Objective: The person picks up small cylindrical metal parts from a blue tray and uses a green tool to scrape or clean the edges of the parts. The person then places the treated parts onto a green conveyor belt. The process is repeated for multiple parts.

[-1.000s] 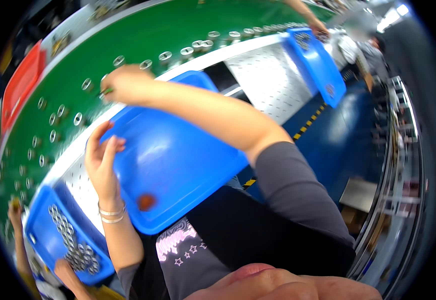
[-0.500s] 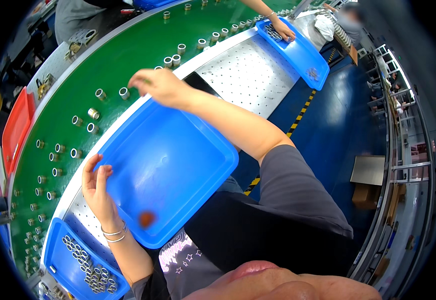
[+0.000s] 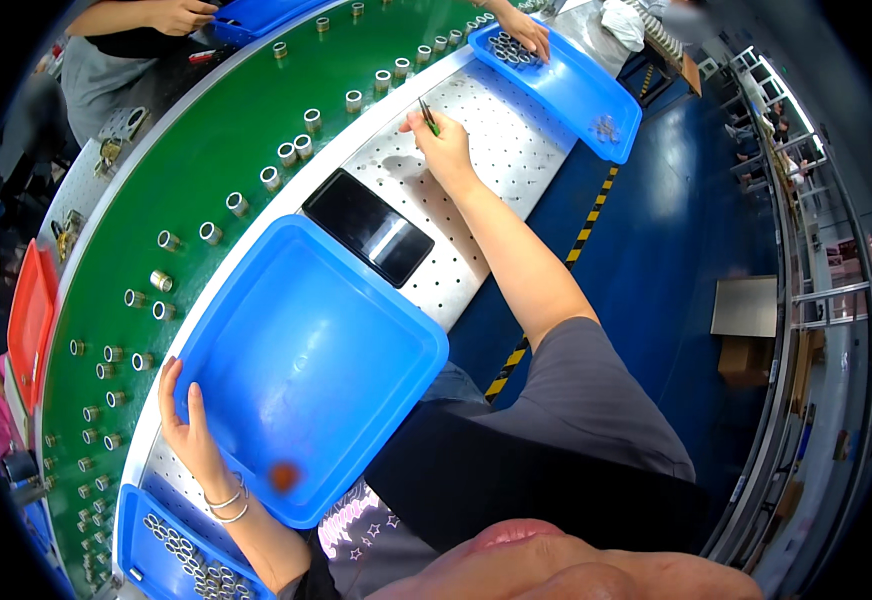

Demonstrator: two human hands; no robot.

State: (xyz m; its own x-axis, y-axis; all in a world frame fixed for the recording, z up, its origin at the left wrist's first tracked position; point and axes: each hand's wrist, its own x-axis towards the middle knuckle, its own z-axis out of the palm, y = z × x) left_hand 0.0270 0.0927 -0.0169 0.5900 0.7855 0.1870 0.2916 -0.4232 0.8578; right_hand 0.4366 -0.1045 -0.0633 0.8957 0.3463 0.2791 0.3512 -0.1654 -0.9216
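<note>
My right hand [image 3: 441, 150] is closed around slim tweezers [image 3: 430, 118] with dark tips and a green part, held over the perforated metal worktop. A large blue tray [image 3: 296, 350] lies before me, bare but for a blurred reddish-brown spot [image 3: 283, 477] near its near corner. At the tray's left rim is my left hand [image 3: 191, 435], fingers stretched and thumb apart, touching or nearly touching the rim. A black phone [image 3: 368, 228] lies between the tray and my right hand. Along the curved green conveyor [image 3: 246, 130] stand many short metal rings [image 3: 210, 233].
Another blue tray [image 3: 141, 530] with metal rings sits at lower left. A co-worker's hand [image 3: 521, 32] reaches into a far blue tray [image 3: 581, 105] of rings. Across the conveyor stands a red tray [image 3: 31, 320] and another person [image 3: 116, 70]. Cardboard boxes [image 3: 744, 358] stand on the floor at right.
My right hand has swung from over the conveyor's edge to the far worktop, uncovering the phone. My left hand has lowered along the tray's rim. The whole view has shifted slightly.
</note>
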